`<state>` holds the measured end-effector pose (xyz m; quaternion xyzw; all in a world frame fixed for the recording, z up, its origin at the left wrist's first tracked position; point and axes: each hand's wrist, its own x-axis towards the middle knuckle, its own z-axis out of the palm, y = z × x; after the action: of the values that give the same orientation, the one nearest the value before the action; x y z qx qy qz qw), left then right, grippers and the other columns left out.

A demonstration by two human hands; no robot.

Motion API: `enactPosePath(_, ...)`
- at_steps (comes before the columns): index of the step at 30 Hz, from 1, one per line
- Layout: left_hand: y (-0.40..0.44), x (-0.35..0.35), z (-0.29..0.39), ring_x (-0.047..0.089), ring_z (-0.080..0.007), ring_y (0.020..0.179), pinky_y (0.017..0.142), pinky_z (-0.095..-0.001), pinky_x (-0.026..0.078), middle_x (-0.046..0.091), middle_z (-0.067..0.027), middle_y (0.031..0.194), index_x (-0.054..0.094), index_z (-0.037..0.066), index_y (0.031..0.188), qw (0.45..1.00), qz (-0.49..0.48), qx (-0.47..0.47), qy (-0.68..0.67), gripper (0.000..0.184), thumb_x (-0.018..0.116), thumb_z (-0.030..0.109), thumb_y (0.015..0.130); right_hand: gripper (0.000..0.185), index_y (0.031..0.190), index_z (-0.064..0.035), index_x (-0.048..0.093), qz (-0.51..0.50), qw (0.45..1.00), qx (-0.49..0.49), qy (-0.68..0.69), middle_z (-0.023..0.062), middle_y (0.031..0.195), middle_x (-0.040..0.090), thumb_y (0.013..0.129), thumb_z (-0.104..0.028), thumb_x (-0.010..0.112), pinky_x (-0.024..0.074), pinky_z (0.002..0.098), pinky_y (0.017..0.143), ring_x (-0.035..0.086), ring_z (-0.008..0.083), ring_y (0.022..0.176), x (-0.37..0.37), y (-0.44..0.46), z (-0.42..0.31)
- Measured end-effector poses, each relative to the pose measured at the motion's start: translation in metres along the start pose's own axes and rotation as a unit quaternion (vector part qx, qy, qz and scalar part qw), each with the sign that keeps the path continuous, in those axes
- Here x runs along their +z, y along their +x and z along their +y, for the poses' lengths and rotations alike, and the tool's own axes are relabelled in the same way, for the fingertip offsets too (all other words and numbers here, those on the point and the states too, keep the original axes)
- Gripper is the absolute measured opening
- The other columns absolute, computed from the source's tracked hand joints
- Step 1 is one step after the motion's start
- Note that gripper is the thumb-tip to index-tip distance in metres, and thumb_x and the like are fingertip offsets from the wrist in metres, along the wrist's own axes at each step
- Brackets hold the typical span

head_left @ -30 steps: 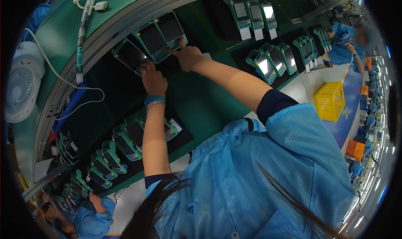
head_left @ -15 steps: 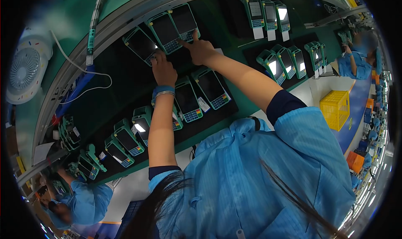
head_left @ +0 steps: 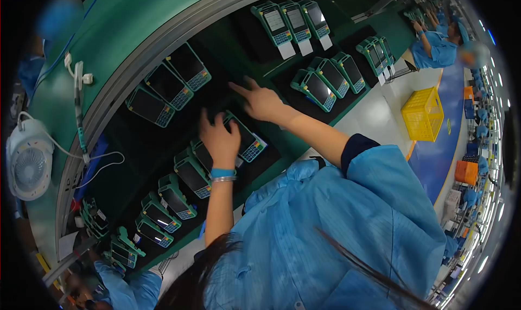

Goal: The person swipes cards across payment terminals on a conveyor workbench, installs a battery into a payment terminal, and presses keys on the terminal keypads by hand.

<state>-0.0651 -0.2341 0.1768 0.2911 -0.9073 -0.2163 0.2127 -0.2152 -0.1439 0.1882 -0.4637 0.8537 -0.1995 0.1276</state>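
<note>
Three card payment terminals with dark screens and green frames, one of them the middle terminal (head_left: 168, 86), lie side by side on the black mat at the back. My left hand (head_left: 220, 140), fingers spread, hovers above the front row and partly covers a front-row terminal (head_left: 251, 143). My right hand (head_left: 261, 102) hangs over the dark mat, index finger stretched out and nothing held. It is between the back terminals and a terminal (head_left: 316, 87) on the right-hand mat.
More terminals (head_left: 297, 23) with paper slips stand at the upper right, and others (head_left: 176, 196) line the lower left. A metal rail (head_left: 163, 32) borders the bench. A white fan (head_left: 31, 163) and cable lie left. Co-workers (head_left: 434, 46) sit at both ends; a yellow crate (head_left: 423, 114) is right.
Both my hands have come off the keypads of the back terminals and moved toward the front row. The whole view has also shifted, with the terminals lower and further left.
</note>
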Motion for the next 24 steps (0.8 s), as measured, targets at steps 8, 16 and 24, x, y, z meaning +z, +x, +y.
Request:
enactPosePath(8, -0.057, 0.109, 0.147, 0.027, -0.0424, 0.13, 0.104, -0.0503, 0.028, 0.024, -0.0248, 0.144, 0.054, 0.009, 0.121, 0.959, -0.249, 0.071, -0.119, 0.044, 0.06, 0.016, 0.077, 0.078, 0.142, -0.0386, 0.026, 0.024, 0.968, 0.217, -0.122, 0.0347, 0.139, 0.028, 0.075, -0.01, 0.056, 0.0553, 0.0427, 0.067, 0.065, 0.0399, 0.075, -0.083, -0.157, 0.224)
enactPosePath(16, -0.047, 0.205, 0.25, 0.011, -0.0534, 0.132, 0.105, -0.0569, 0.022, 0.014, -0.0219, 0.15, 0.046, 0.019, 0.135, 0.969, -0.227, 0.068, 0.071, 0.058, 0.061, 0.019, 0.079, 0.078, 0.14, -0.043, 0.032, -0.04, 0.977, 0.163, -0.133, 0.0383, 0.14, 0.022, 0.075, -0.007, 0.057, 0.0544, 0.0387, 0.059, 0.065, 0.0356, 0.065, -0.103, -0.182, 0.329)
enactPosePath(24, -0.048, 0.228, 0.284, 0.012, -0.0587, 0.13, 0.107, -0.0576, 0.021, 0.012, -0.0224, 0.151, 0.044, 0.026, 0.135, 0.966, -0.216, -0.025, 0.137, 0.06, 0.061, 0.018, 0.079, 0.083, 0.141, -0.043, 0.029, -0.056, 0.975, 0.2, -0.079, 0.0445, 0.137, 0.015, 0.072, -0.005, 0.058, 0.0542, 0.0408, 0.056, 0.064, 0.038, 0.062, -0.101, -0.182, 0.34)
